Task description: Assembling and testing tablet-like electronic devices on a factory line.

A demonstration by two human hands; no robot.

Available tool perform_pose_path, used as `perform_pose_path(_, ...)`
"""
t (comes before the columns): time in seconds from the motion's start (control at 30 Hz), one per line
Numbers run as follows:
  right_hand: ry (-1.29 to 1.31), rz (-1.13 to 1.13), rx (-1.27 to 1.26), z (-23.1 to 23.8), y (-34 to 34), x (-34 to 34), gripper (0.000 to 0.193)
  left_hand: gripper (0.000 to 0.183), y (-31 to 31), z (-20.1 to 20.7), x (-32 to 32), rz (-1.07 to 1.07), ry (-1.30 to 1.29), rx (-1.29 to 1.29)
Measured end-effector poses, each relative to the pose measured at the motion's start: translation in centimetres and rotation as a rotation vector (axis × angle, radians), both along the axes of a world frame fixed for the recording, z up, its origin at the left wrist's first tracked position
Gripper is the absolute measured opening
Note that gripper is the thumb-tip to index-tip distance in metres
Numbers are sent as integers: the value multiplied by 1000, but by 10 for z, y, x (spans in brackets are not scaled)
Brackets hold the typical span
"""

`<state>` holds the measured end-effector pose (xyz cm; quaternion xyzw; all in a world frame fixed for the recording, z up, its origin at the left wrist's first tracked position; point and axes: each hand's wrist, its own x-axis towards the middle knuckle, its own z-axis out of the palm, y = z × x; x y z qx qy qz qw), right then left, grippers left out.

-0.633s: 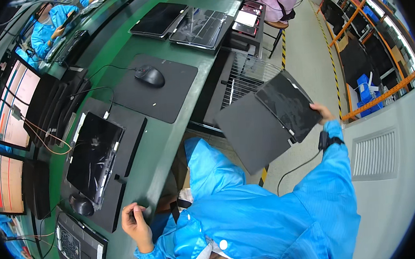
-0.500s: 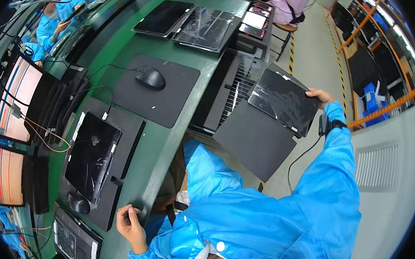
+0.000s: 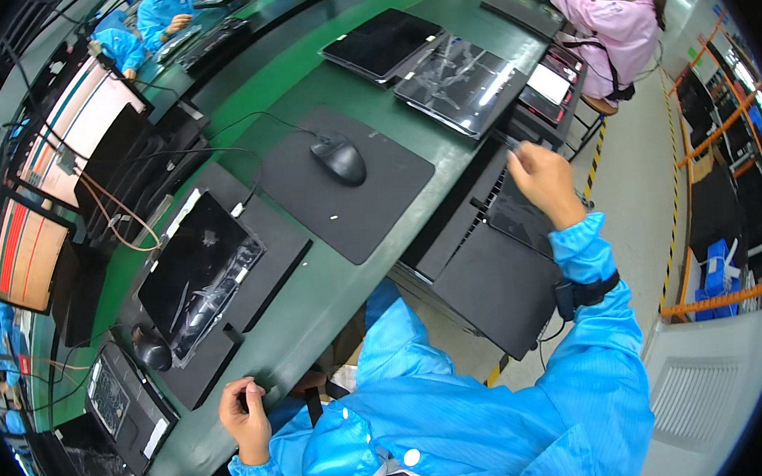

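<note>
Judging by how things lie, the dark flat laptop point(image 3: 501, 287) is not yet on the green workbench point(image 3: 314, 297): it hangs just off the bench's near edge, beside the black mouse mat point(image 3: 345, 183), so setting it down is left. The right hand point(image 3: 545, 180) sits on the laptop's far corner, fingers curled around its edge in a grasp. The left hand point(image 3: 245, 419) rests at the bench's near edge, loosely clenched, holding nothing visible.

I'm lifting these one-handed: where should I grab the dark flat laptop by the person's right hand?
Probably the far edge, from above, where the right hand already rests. The dark flat laptop lies tilted beside the green bench, with its near corner hanging free, so a second grip there would steady it.
</note>
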<state>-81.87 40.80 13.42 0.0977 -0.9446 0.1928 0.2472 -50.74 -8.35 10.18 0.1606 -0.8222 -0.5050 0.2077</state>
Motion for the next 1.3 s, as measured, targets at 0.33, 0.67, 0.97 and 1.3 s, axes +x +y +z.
perform_pose_path(0.33,28,-84,406,-12,-184,-215,75,7,8,-3,-3,-57,92,-132)
perform_pose_path(0.67,371,104,-20,60,-163,-227,27,18,-7,17,22,-78,53,202)
perform_pose_path(0.97,886,1076,186,108,-211,62,45,106,-41,72,32,-659,278,1083)
perform_pose_path(1.3,277,1511,-133,51,-511,181,50,47,-111,21,211,384,848,1332)
